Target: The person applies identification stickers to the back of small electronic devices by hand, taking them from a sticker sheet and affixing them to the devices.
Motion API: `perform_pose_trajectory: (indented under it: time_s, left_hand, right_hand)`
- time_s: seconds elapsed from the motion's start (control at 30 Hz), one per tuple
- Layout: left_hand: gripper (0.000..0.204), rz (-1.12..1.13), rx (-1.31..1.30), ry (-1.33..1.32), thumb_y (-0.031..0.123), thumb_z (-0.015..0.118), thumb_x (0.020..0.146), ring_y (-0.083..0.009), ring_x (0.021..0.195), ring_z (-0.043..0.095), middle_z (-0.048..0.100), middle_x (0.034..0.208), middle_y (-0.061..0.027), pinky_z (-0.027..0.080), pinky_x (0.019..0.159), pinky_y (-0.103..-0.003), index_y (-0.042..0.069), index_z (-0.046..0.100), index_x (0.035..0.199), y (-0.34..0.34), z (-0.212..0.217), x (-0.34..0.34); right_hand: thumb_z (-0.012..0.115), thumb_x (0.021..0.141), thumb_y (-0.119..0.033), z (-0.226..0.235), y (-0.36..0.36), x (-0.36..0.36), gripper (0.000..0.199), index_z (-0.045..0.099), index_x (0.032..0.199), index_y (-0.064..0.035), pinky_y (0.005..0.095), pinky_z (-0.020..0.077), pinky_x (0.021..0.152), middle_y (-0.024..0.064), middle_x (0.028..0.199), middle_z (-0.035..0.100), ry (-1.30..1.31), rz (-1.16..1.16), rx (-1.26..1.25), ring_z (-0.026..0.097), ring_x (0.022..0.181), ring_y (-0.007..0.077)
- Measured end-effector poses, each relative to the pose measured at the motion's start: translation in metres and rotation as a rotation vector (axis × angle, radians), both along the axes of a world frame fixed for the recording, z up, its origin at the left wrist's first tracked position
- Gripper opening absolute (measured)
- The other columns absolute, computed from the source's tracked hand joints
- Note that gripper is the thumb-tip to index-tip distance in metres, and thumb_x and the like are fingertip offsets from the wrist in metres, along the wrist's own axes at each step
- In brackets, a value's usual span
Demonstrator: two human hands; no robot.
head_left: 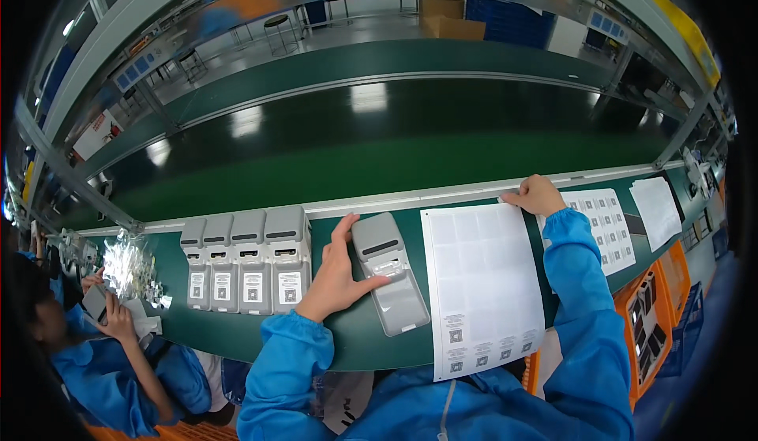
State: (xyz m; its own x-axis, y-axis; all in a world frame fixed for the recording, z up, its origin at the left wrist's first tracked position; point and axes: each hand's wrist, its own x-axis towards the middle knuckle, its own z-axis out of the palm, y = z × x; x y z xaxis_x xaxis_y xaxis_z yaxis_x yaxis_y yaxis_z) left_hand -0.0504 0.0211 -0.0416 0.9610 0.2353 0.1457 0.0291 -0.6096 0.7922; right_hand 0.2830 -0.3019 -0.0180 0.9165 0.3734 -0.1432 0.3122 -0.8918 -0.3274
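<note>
A grey box-shaped device point(399, 291) with a dark slot and a shiny clear part lies slightly tilted on the green bench. My left hand point(335, 279) holds it from the left, thumb across its face and fingers along its upper left edge. To its right lies a white label sheet point(482, 259); most of it is blank, with several printed square-code labels left along its lower edge. At the sheet's far right corner, my right hand point(538, 196) has its fingers closed on the edge. Beneath my right forearm, a second sheet point(604, 228) full of code labels is partly hidden.
Several similar grey devices point(249, 259) with labels stand in a row on the left. Beyond them are shiny clear bags point(130, 267) and a co-worker point(103, 362) holding a grey device. White papers point(657, 212) lie far right, above an orange crate point(669, 299). A metal rail borders the bench's far edge.
</note>
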Motion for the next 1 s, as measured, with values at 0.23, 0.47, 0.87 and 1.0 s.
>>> perform_pose_trajectory:
  time_s: [0.23,0.47,0.87,1.0]
  left_hand:
    - [0.118,-0.022,-0.097,-0.14,0.014,0.09,0.085,-0.0427,0.151,0.045,0.032,0.172,-0.0229,0.032,0.126,-0.049,0.007,0.008,0.17,0.012,0.001,0.005]
    - [0.088,-0.228,0.411,-0.092,0.021,0.085,0.088,-0.0374,0.159,0.036,0.041,0.169,-0.0185,0.027,0.129,-0.054,0.009,0.04,0.163,-0.049,0.032,-0.005]
    - [0.091,-0.407,0.415,0.019,0.056,0.082,0.088,-0.0327,0.156,0.042,0.052,0.162,-0.0155,0.029,0.122,-0.058,0.005,0.05,0.155,-0.141,0.009,-0.019]
    - [0.08,-0.363,0.417,-0.024,0.052,0.085,0.086,-0.0293,0.151,0.049,0.06,0.155,-0.0119,0.032,0.117,-0.055,0.007,0.058,0.147,-0.145,0.008,-0.025]
  right_hand:
    - [0.085,0.089,-0.04,0.011,-0.004,-0.047,0.043,0.072,0.074,-0.0031,0.0402,0.0515,0.061,0.0152,0.07,0.069,-0.158,0.04,0.148,0.066,0.065,0.0317]
    - [0.086,0.087,-0.019,0.023,-0.028,-0.178,0.029,0.073,0.108,-0.0023,0.0413,0.0541,0.097,0.0157,0.118,0.068,-0.093,0.642,0.449,0.062,0.113,0.0347]
    - [0.086,0.089,-0.023,-0.016,-0.041,-0.262,0.061,0.062,0.142,-0.0037,0.0524,0.039,0.122,0.0168,0.146,0.062,-0.071,0.593,0.465,0.054,0.143,0.0382]
    - [0.088,0.084,-0.012,-0.021,-0.042,-0.264,0.047,0.071,0.128,-0.0049,0.0492,0.0478,0.115,0.0128,0.132,0.07,-0.162,0.555,0.577,0.063,0.132,0.0354]
